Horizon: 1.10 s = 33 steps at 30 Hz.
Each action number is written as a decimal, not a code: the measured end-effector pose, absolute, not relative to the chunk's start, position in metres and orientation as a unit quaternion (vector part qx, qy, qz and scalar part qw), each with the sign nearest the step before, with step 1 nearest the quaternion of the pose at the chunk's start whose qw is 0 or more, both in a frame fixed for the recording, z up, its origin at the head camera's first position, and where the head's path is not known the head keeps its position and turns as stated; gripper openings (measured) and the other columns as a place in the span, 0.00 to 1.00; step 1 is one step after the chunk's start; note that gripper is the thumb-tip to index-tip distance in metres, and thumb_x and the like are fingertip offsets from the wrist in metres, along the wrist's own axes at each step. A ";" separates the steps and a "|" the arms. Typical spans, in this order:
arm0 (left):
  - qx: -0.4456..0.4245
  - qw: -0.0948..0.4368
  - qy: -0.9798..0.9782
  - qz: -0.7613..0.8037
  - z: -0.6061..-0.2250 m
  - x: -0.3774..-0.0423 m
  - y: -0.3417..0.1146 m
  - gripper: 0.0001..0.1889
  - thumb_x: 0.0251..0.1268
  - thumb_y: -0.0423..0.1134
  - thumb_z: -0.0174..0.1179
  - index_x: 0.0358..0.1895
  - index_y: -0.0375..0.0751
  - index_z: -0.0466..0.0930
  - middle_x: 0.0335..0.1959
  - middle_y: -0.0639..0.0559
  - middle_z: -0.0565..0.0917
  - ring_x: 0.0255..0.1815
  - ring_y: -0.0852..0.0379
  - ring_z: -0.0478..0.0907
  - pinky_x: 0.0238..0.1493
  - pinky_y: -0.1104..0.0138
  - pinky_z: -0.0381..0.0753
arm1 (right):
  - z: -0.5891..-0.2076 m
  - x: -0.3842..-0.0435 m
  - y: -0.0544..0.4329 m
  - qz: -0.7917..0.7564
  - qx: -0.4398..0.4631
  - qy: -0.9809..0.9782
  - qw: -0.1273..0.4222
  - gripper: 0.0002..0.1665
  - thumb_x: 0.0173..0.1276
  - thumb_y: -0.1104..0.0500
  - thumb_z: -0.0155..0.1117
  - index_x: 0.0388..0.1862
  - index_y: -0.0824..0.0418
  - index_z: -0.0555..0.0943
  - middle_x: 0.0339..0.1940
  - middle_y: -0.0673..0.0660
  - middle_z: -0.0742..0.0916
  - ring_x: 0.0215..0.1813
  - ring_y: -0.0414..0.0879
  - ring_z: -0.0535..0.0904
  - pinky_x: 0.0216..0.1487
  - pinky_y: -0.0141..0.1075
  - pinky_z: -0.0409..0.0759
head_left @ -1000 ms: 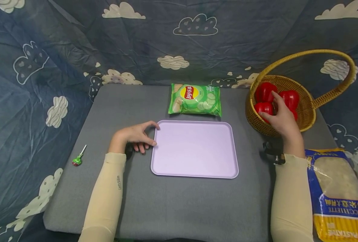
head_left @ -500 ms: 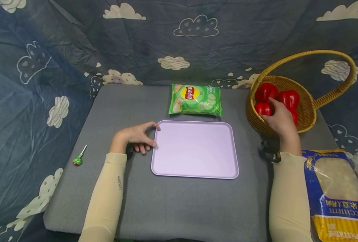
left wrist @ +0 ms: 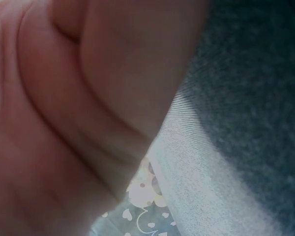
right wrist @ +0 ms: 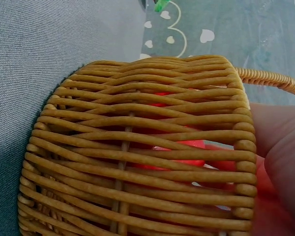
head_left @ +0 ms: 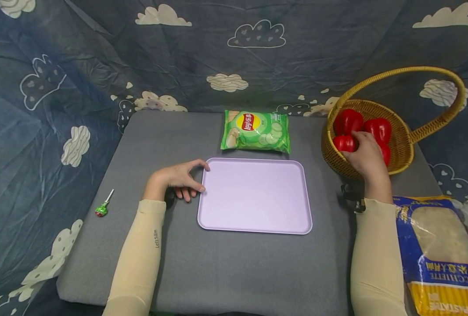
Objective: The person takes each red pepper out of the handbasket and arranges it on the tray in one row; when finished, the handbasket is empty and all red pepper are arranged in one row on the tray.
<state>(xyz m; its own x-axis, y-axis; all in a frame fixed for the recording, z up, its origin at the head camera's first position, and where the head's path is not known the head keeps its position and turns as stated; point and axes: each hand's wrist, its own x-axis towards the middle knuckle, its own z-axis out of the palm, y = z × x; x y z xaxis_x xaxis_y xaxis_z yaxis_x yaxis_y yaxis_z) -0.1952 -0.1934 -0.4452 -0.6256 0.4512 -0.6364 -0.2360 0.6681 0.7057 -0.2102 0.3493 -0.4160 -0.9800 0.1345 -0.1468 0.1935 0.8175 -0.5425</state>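
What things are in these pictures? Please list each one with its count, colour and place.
table: one, grey, centre
backdrop: one, blue with pale clouds, behind the table
tray: one, lilac, mid-table
chip bag: one, green, beyond the tray
lollipop: one, green, table's left
basket: one, golden brown, table's far right
peppers: at least four, red, in basket
pasta bag: one, blue and yellow, right edge
wrist devices: two, black, one per wrist
sleeves: two, cream, forearms
left grip: one, bare, tray's left edge
right grip: one, bare, on front-left pepper
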 end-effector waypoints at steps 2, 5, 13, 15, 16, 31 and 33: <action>0.067 0.428 0.807 0.402 -0.446 -0.196 -0.194 0.39 0.65 0.46 0.76 0.74 0.67 0.63 0.25 0.50 0.87 0.19 0.56 0.86 0.19 0.65 0.81 | -0.417 -0.210 0.349 -0.291 0.090 0.951 0.047 0.54 0.69 0.59 0.73 0.86 0.67 0.55 0.85 0.74 0.58 0.81 0.78 0.55 0.72 0.78 0.62; 0.067 0.428 0.807 0.401 -0.445 -0.196 -0.194 0.39 0.65 0.46 0.76 0.74 0.66 0.63 0.25 0.50 0.87 0.19 0.56 0.86 0.19 0.65 0.81 | -0.418 -0.211 0.350 -0.296 0.098 0.949 0.043 0.55 0.68 0.58 0.74 0.85 0.66 0.55 0.84 0.74 0.59 0.80 0.77 0.55 0.72 0.78 0.62; 0.066 0.427 0.808 0.400 -0.445 -0.196 -0.194 0.39 0.65 0.47 0.76 0.74 0.67 0.63 0.25 0.50 0.87 0.19 0.56 0.86 0.20 0.65 0.81 | -0.418 -0.210 0.351 -0.303 0.103 0.946 0.047 0.55 0.69 0.56 0.75 0.86 0.61 0.54 0.84 0.75 0.60 0.80 0.78 0.54 0.70 0.80 0.62; 0.067 0.427 0.808 0.400 -0.446 -0.196 -0.194 0.39 0.65 0.47 0.76 0.74 0.67 0.63 0.25 0.50 0.87 0.19 0.56 0.86 0.20 0.65 0.81 | -0.418 -0.210 0.350 -0.302 0.100 0.947 0.043 0.54 0.69 0.56 0.74 0.86 0.59 0.56 0.86 0.73 0.59 0.81 0.78 0.53 0.70 0.80 0.62; 0.067 0.427 0.808 0.401 -0.446 -0.195 -0.194 0.39 0.65 0.47 0.76 0.74 0.67 0.63 0.25 0.50 0.87 0.19 0.56 0.86 0.20 0.65 0.81 | -0.418 -0.210 0.350 -0.302 0.098 0.947 0.040 0.53 0.69 0.56 0.74 0.86 0.58 0.57 0.86 0.72 0.59 0.82 0.77 0.53 0.70 0.80 0.62; 0.065 0.426 0.808 0.401 -0.443 -0.194 -0.193 0.38 0.65 0.47 0.76 0.73 0.67 0.64 0.25 0.50 0.86 0.19 0.56 0.86 0.20 0.65 0.81 | -0.418 -0.206 0.356 -0.312 0.103 0.944 0.009 0.42 0.74 0.49 0.71 0.81 0.59 0.67 0.85 0.70 0.64 0.82 0.74 0.55 0.71 0.76 0.66; 0.065 0.427 0.808 0.401 -0.443 -0.194 -0.193 0.38 0.65 0.47 0.76 0.73 0.67 0.64 0.25 0.50 0.86 0.19 0.56 0.86 0.20 0.65 0.81 | -0.417 -0.206 0.357 -0.317 0.111 0.942 0.013 0.42 0.74 0.47 0.70 0.82 0.58 0.67 0.84 0.71 0.65 0.81 0.74 0.58 0.70 0.75 0.68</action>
